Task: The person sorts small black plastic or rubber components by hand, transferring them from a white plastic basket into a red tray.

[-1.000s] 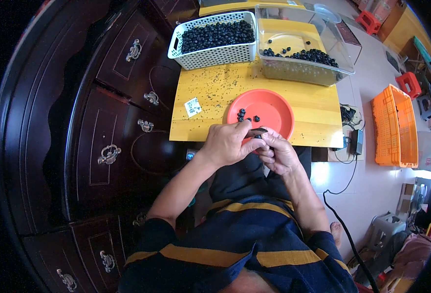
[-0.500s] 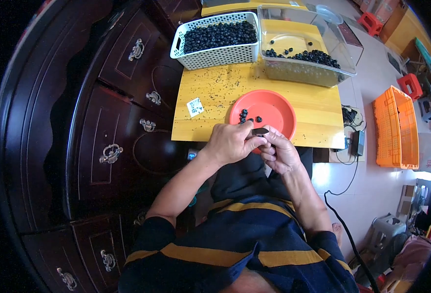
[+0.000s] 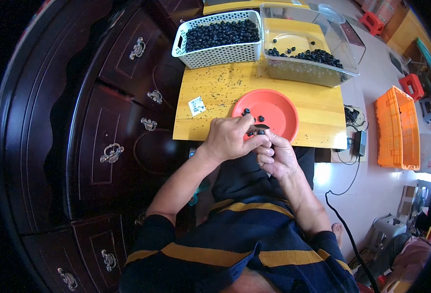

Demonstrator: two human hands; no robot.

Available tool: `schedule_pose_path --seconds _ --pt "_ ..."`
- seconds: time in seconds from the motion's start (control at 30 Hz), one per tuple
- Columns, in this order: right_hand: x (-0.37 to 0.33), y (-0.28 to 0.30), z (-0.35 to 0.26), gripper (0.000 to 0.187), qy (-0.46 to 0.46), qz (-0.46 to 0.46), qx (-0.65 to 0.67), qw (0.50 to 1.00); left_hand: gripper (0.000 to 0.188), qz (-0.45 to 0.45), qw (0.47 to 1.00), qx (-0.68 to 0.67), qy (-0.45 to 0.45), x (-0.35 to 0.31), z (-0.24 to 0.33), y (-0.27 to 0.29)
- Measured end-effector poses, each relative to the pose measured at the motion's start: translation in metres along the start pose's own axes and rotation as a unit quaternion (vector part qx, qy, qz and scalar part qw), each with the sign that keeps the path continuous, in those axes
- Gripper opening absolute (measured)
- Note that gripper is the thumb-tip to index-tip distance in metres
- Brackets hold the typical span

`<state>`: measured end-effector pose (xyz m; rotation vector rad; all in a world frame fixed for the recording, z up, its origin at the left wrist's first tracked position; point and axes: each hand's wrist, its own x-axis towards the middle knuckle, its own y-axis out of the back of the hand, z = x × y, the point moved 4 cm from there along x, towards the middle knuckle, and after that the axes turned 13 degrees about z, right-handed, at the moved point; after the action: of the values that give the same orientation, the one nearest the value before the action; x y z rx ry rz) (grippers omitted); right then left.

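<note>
Both of my hands meet over the near edge of a round red plastic dish. My left hand is closed on a small knife whose dark blade points right; its handle is hidden in the fist. My right hand pinches a small black round part between thumb and fingers, just under the blade. My left thumb reaches right up to that part. A few more black round parts lie in the dish, some of them partly behind my left hand.
At the back of the yellow table, a white perforated basket is full of black parts. Beside it a clear plastic bin holds fewer. Dark crumbs and a white printed paper lie left. An orange crate stands right.
The blade has lifted slightly and turned, so the black part below it now shows in my right fingers. My hands stay together at the dish; the whole view has shifted slightly.
</note>
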<state>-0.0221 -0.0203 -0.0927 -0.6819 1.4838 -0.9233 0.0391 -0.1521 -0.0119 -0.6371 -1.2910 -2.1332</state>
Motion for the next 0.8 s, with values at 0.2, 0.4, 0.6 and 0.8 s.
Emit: schedule_pose_path --seconds 0.2,0.4,0.6,0.8 --pt "0.001 0.001 0.000 0.013 0.014 0.004 -0.005 1.000 0.047 0.020 1.000 -0.021 -0.009 -0.002 -0.002 -0.004" --pt "0.004 0.003 -0.003 0.019 0.024 0.009 0.006 1.000 0.048 -0.030 0.999 -0.010 0.024 -0.008 -0.009 -0.012" --pt "0.005 0.006 -0.003 0.015 0.047 0.022 0.001 0.999 0.047 -0.049 0.998 -0.006 0.048 -0.009 -0.009 -0.015" --pt "0.006 0.007 -0.002 0.015 0.056 0.035 0.002 0.998 0.047 -0.070 0.996 0.001 0.056 -0.009 -0.010 -0.017"
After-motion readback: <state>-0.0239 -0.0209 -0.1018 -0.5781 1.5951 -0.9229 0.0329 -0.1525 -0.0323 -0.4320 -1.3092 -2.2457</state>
